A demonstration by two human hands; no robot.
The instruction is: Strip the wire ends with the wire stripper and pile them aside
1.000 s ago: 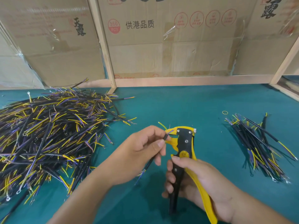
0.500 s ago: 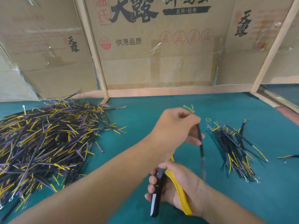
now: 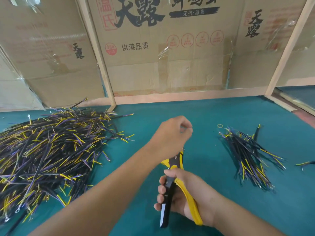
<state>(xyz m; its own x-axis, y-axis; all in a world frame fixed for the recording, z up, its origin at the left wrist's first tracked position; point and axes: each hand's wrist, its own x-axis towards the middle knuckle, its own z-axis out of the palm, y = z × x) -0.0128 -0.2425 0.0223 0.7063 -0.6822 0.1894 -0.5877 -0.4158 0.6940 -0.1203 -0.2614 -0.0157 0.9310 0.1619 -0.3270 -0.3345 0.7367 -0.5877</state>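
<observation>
Wire stripper [image 3: 172, 169]: my landmark, low and centre on the teal bench [image 3: 196, 116], head pointing away from me, yellow and black handles spread apart.
Right hand [image 3: 189, 195]: its grip is wrapped round the stripper's handles, fingers curled over the black one, the yellow one lying across the palm.
Left hand [image 3: 172, 132]: raised just beyond the stripper's head, arm crossing in from the left; fingers curled with the tips pinched together. I cannot tell whether a wire sits in that pinch; nothing shows plainly.
Unstripped heap [image 3: 51, 150]: big loose mound of black, yellow and purple wires well to the left of the stripper.
Finished pile [image 3: 247, 157]: small fan of wires to the right of the stripper, well apart from it.
Stray wire [image 3: 305, 163]: one piece farther right than that pile, at the frame edge.
Yellow ring [image 3: 220, 125]: small loop on the bench just behind the finished pile.
Backdrop: printed cardboard sheets [image 3: 162, 48] on a wooden frame beyond the stripper.
Stage, as I judge it: between wires, one likely just put aside, another to be fetched from the heap.
Risk one: tossed wires scatter like the stray, so the pile spreads instead of stacking.
Risk two: my left arm sweeps back over the stripper's head and may snag it.
Risk three: pulling one wire from the tangle could drag neighbours off the heap.
</observation>
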